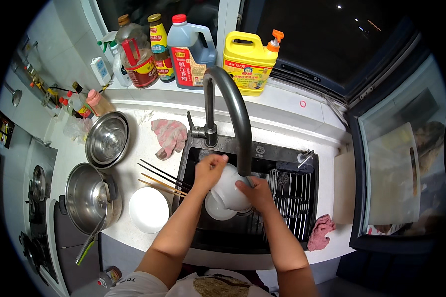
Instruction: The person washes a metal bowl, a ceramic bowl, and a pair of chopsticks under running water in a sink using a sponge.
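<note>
Under the curved dark faucet [240,123], a white bowl [231,185] is held tilted over the black sink [218,240]. My right hand [255,192] grips its right side, thumb on the white surface. At the bowl's upper left edge is my left hand [210,171], its fingers curled closed; whatever they hold, if anything, is hidden. Just below the held bowl, a second white dish [218,209] shows in the sink, partly covered. Several chopsticks [163,184], dark and wooden, lie across the sink's left edge.
Left on the counter are a white plate [149,210], a steel pot [86,198], a steel basin [107,139] and a pink-white cloth [169,137]. A drying rack [292,208] spans the sink's right side, near a pink cloth [321,232]. A yellow jug [248,64] and bottles line the sill.
</note>
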